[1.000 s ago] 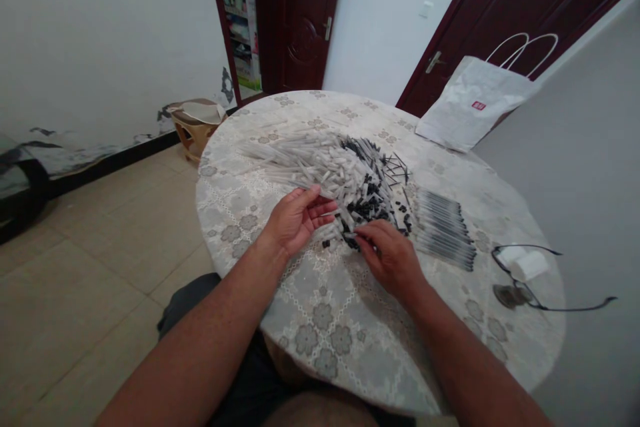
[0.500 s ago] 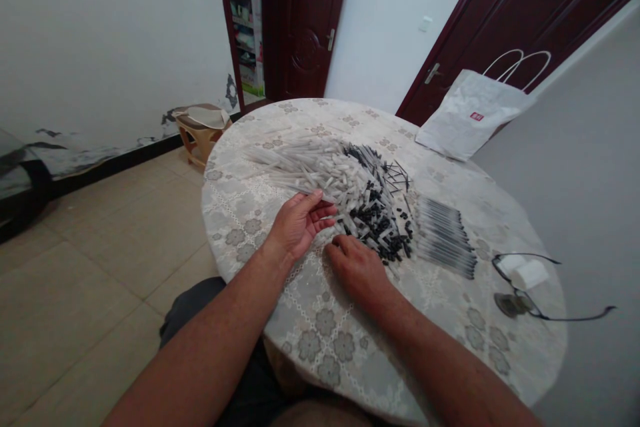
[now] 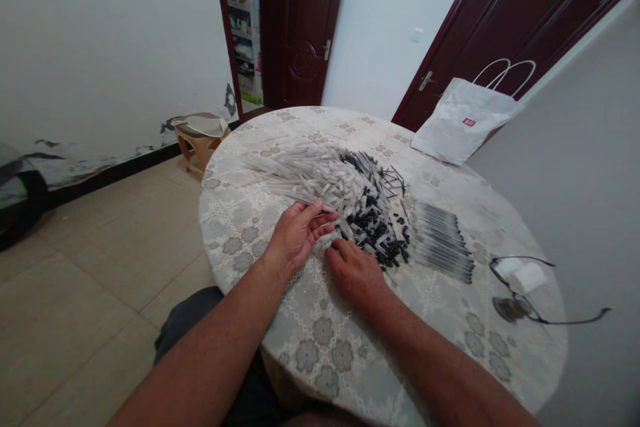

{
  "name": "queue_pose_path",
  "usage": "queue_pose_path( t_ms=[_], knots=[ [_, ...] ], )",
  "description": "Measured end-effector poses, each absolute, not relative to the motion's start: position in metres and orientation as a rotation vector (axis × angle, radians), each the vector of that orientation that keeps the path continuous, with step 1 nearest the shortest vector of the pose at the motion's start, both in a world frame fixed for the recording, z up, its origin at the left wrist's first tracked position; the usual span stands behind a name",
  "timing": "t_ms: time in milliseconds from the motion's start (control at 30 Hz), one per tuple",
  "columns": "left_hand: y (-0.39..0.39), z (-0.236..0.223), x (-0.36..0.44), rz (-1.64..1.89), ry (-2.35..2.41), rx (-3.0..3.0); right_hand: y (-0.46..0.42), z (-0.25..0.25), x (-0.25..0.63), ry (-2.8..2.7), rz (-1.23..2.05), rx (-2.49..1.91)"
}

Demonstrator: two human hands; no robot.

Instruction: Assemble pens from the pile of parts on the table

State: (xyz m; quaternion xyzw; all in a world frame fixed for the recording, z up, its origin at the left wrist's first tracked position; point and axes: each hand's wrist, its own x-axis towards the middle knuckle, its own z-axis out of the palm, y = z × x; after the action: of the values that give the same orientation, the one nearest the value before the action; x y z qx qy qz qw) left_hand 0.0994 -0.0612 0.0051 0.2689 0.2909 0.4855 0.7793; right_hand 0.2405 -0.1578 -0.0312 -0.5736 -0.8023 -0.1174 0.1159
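Observation:
My left hand (image 3: 297, 230) pinches a thin translucent pen barrel (image 3: 306, 201) between thumb and forefinger, its other fingers loosely curled. Close by on the right, my right hand (image 3: 359, 273) rests low over the cloth with fingers bent down; whatever its fingertips hold is hidden. Beyond both hands spreads a heap of translucent pen barrels (image 3: 285, 170) with white pieces (image 3: 345, 180). Small black parts (image 3: 385, 250), possibly caps or plugs, lie just past my right hand. Thin dark rods (image 3: 395, 180) stick out at the heap's far right.
A row of pens (image 3: 443, 240) lies side by side to the right on the round, cloth-covered table (image 3: 330, 340). Eyeglasses (image 3: 540, 317), white blocks (image 3: 525, 277) and a dark round object (image 3: 509, 309) sit near the right edge. A white paper bag (image 3: 463, 123) stands behind.
A barrel now shows clearly in my left hand's pinch, pointing left. My right hand stays in nearly the same place. The whole view has shifted slightly.

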Motion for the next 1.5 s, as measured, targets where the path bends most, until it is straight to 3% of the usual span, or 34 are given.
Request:
queue_pose_path(
  t_ms=[100,300,467,833,1500],
  knots=[
    [-0.062,0.004,0.099,1.041,0.629,0.6,-0.157,-0.027,0.246,-2.088,-0.108,-1.573],
    [-0.068,0.004,0.102,0.945,0.575,0.671,-0.157,-0.016,0.265,-1.166,0.674,-1.35],
    [-0.075,0.009,0.105,0.895,0.553,0.679,-0.154,-0.02,0.271,-0.912,0.91,-1.181],
    [-0.078,0.008,0.107,0.848,0.533,0.731,-0.152,-0.026,0.273,-0.843,1.037,-1.125],
    [-0.079,0.003,0.11,0.834,0.531,0.733,-0.159,-0.01,0.274,-1.196,0.526,-1.386]
  ],
)
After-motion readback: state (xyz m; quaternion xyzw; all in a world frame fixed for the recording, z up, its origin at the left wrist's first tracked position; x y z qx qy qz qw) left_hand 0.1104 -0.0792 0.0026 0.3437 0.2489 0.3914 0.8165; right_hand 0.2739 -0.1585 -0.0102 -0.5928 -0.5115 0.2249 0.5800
